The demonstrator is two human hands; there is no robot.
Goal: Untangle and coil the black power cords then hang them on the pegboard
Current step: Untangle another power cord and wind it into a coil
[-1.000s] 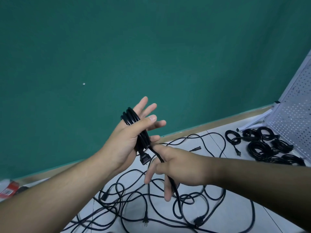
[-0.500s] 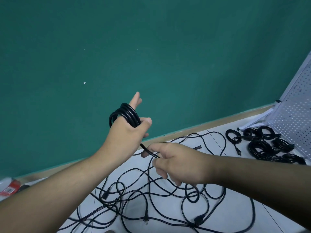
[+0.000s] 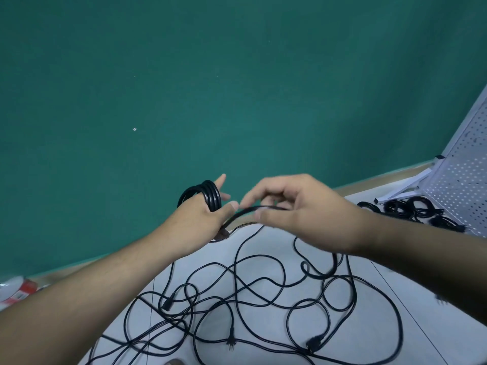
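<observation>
Several loops of a black power cord [image 3: 209, 197] are wound round my left hand [image 3: 203, 222], which is raised in front of the green wall with the thumb pressing the loops. My right hand [image 3: 297, 209] is level with it, just to the right, and pinches the free stretch of the same cord [image 3: 253, 208] between thumb and curled fingers. That stretch runs from the coil across to my right hand. A tangle of loose black cords [image 3: 263, 299] with plugs lies on the pale floor below both hands. The white pegboard [image 3: 463, 180] leans at the right edge.
Several finished black coils [image 3: 411, 209] lie on the floor at the pegboard's foot. A white frame bar [image 3: 400, 191] sticks out from the pegboard base. A red and white packet [image 3: 18, 291] lies at the far left. The green wall rises directly behind.
My right hand rose from below the coil to its level and moved right, drawing the free cord across. My left hand turned, so the coil now shows from the back of the hand.
</observation>
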